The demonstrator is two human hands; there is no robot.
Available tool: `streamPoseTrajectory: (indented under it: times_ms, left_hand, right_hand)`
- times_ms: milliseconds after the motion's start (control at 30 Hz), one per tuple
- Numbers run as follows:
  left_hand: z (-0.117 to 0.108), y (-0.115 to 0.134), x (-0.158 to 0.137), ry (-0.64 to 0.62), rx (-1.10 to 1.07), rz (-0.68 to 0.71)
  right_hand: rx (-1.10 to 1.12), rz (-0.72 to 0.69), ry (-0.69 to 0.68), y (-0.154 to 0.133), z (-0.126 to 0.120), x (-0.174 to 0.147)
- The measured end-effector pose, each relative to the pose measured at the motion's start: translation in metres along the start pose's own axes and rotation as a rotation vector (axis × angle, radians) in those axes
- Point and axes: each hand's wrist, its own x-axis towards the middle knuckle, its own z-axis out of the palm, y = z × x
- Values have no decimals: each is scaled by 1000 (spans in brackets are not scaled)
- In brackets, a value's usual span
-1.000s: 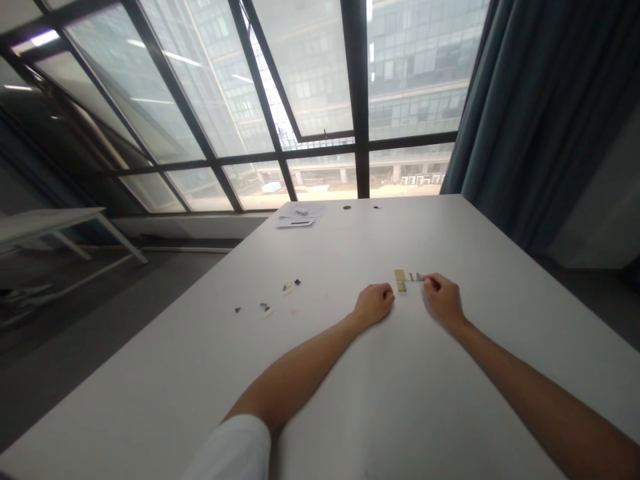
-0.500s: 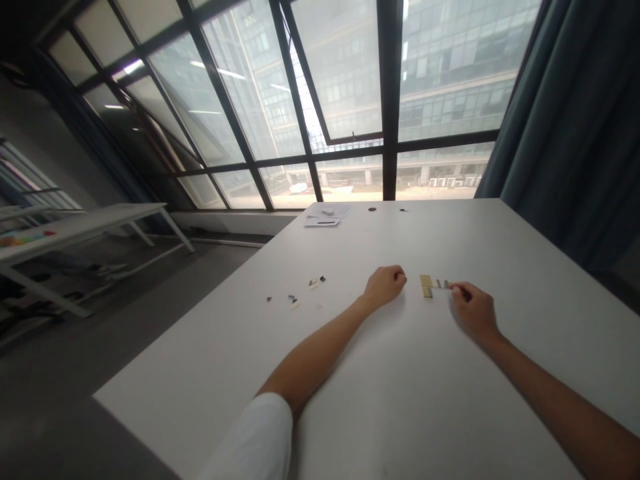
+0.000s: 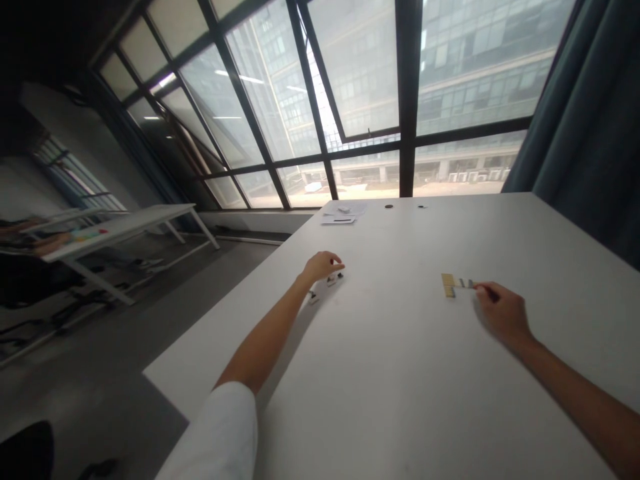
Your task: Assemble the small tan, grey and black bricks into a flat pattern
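Note:
My left hand (image 3: 323,267) hovers at the small loose bits on the white table (image 3: 390,360), thumb and forefinger apart, with nothing visible between them. Just under its fingertips lie a small dark piece (image 3: 341,275) and a pale-and-dark piece (image 3: 331,281). Another pale piece with a dark top (image 3: 313,299) rests beside the wrist. Over on the right, my right hand (image 3: 503,312) pinches the end of a thin pale strip with dark bands (image 3: 465,283). That strip meets a flat tan piece (image 3: 447,283) at its left. These parts are too small to name exactly.
Papers with a dark pen-like item (image 3: 343,220) lie at the far left of the table. A dark round disc (image 3: 389,206) and a small dark item (image 3: 423,207) sit near the far edge. Windows and a blue curtain (image 3: 565,127) stand behind; another table (image 3: 135,220) is at left.
My left hand has moved left, away from the tan piece to the loose bits, and its fingers have opened. My right hand keeps its pinch on the strip. The view has shifted slightly.

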Motion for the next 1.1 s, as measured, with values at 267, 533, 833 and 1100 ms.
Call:
streamPoseTrajectory:
  times_ms: [267, 533, 833, 1100]
  left_hand:
    - [33, -45, -7, -51, 109, -95]
    - [38, -42, -6, -45, 124, -76]
    - [38, -38, -6, -47, 134, -82]
    - [13, -8, -14, 7, 109, 18]
  right_hand:
    - [-17, 13, -1, -2, -2, 0]
    - [-1, 18, -7, 4, 0, 0]
    - [12, 25, -32, -2, -1, 0]
    - [22, 2, -22, -7, -2, -2]
